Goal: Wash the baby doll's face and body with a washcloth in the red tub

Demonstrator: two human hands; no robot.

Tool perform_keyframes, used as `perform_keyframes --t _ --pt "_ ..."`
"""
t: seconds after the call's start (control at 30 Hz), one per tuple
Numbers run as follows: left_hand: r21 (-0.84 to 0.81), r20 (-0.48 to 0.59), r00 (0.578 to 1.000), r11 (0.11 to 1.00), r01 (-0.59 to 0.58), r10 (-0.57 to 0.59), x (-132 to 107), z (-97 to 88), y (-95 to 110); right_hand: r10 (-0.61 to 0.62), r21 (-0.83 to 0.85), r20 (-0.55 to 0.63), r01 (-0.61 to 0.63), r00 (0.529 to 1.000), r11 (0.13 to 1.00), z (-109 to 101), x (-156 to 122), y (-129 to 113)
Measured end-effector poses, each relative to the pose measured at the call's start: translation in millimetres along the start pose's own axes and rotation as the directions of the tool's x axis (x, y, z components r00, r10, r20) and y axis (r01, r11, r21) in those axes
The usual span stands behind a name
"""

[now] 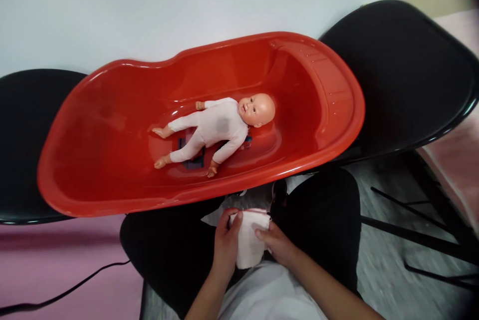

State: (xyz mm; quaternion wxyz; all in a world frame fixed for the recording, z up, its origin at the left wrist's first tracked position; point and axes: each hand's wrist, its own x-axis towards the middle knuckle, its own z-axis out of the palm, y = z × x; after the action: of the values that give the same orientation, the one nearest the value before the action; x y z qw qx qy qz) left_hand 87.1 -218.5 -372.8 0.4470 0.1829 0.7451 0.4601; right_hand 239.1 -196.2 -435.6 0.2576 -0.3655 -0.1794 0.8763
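White shirt (269, 295) nearest, bottom of head view, flanked by bare forearms (322, 287). Just beyond, above lap in black trousers (325, 205): small white cloth (250, 252), hanging between both hands, apart from tub. Left hand (226, 237) pinching upper left corner, thumb on front, fingers curled behind. Right hand (280, 244) gripping right edge, thumb pressed flat on front face, other fingers mostly hidden behind; cannot tell exact finger spread there. Top edge pinkish, seemingly more than one layer; loose threads near upper right corner. For good handling, judged from grip: pinch opposite edges evenly, pull lightly so as to leave no sag, feel for separate layers with thumbs before parting or turning, spare frayed threads from tugging. Probably soft, limp, quick to crumple if squeezed. Better worked over lap, clear of tub rim. Farther out: red tub (123, 205), ends at black left chair (33, 125) and black right chair (396, 75); inside, doll (220, 125) on back, head toward right, grey patch on chest, well apart from hands. Dark shape under legs, too covered to identify. Lower left: black cable (75, 285) across pink surface (93, 245).
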Motion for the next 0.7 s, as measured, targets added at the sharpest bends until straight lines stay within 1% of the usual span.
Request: perform_keyframes --t 0.1,0.13,0.17,0.2,0.23,0.27,0.3,0.33,0.37,0.4,0.43,0.47,0.5,0.53,0.57,0.6,0.63,0.67,0.7 --pt "-0.067 0.000 0.996 0.994 0.083 -0.084 1.1 3.3 -8.7 0.024 -0.003 -0.020 -0.024 0.999 1.000 1.7 1.0 2.7" --pt "-0.057 0.002 0.996 0.995 0.085 -0.085 1.8 3.6 -11.6 0.030 -0.008 -0.034 -0.030 0.999 1.000 2.1 1.1 2.5" --pt "-0.028 0.004 0.998 0.998 0.061 -0.061 1.8 3.1 -13.5 0.034 -0.013 -0.048 -0.035 0.998 0.999 2.0 1.4 2.0" --pt "0.021 0.007 1.000 1.000 0.004 -0.004 0.8 1.5 -13.7 0.030 -0.016 -0.070 -0.031 0.997 0.999 1.2 2.1 1.0" --pt "0.084 0.012 0.996 0.993 -0.087 0.086 -2.0 -1.3 -11.3 0.017 -0.016 -0.100 -0.019 0.995 1.000 -0.4 3.4 -0.5" --pt "0.148 0.018 0.980 0.969 -0.197 0.197 -6.7 -5.6 -5.5 -0.001 -0.010 -0.140 0.000 0.990 1.000 -2.6 5.4 -2.6" --pt "0.202 0.026 0.946 0.925 -0.321 0.322 -13.4 -11.2 4.4 -0.018 0.004 -0.190 0.019 0.982 1.000 -5.3 8.3 -5.2" --pt "0.239 0.044 0.891 0.861 -0.449 0.453 -21.5 -17.6 18.7 -0.030 0.028 -0.247 0.038 0.969 0.999 -8.4 11.9 -8.3" --pt "0.237 0.048 0.835 0.806 -0.542 0.547 -30.0 -24.2 37.4 -0.042 0.062 -0.300 0.063 0.953 0.996 -11.5 16.1 -11.5" --pt "0.197 0.077 0.749 0.727 -0.658 0.658 -37.4 -30.3 60.0 -0.050 0.107 -0.338 0.091 0.940 0.990 -14.4 20.7 -14.8" --pt "0.155 0.155 0.617 0.598 -0.787 0.772 -42.3 -35.0 85.6 -0.050 0.160 -0.361 0.115 0.931 0.980 -17.0 25.5 -17.7" --pt "0.146 0.240 0.502 0.480 -0.865 0.831 -43.3 -37.8 112.8 -0.046 0.214 -0.375 0.135 0.926 0.968 -19.0 30.1 -20.0" --pt "0.176 0.300 0.450 0.415 -0.893 0.841 -39.5 -38.3 140.1 -0.041 0.262 -0.381 0.150 0.924 0.953 -20.4 34.4 -21.6" --pt "0.225 0.325 0.448 0.392 -0.892 0.833 -30.3 -36.5 165.9 -0.032 0.302 -0.383 0.158 0.923 0.940 -21.2 38.1 -22.4" --pt "0.282 0.340 0.480 0.399 -0.872 0.809 -16.1 -32.8 188.9 -0.020 0.333 -0.389 0.161 0.921 0.929 -21.6 41.0 -22.5" --pt "0.355 0.360 0.550 0.435 -0.828 0.753 2.3 -27.5 208.0 -0.006 0.355 -0.395 0.159 0.919 0.921 -21.8 43.2 -22.1" --pt "0.436 0.380 0.633 0.473 -0.766 0.674 23.8 -21.0 222.5 0.007 0.372 -0.399 0.155 0.917 0.915 -21.8 44.7 -21.3" --pt "0.528 0.423 0.701 0.472 -0.706 0.575 47.0 -13.6 232.2 0.019 0.386 -0.395 0.147 0.918 0.910 -21.9 45.6 -20.3" --pt "0.626 0.468 0.749 0.423 -0.656 0.469 70.3 -5.9 237.3 0.029 0.398 -0.389 0.139 0.921 0.907 -22.0 46.0 -19.4"
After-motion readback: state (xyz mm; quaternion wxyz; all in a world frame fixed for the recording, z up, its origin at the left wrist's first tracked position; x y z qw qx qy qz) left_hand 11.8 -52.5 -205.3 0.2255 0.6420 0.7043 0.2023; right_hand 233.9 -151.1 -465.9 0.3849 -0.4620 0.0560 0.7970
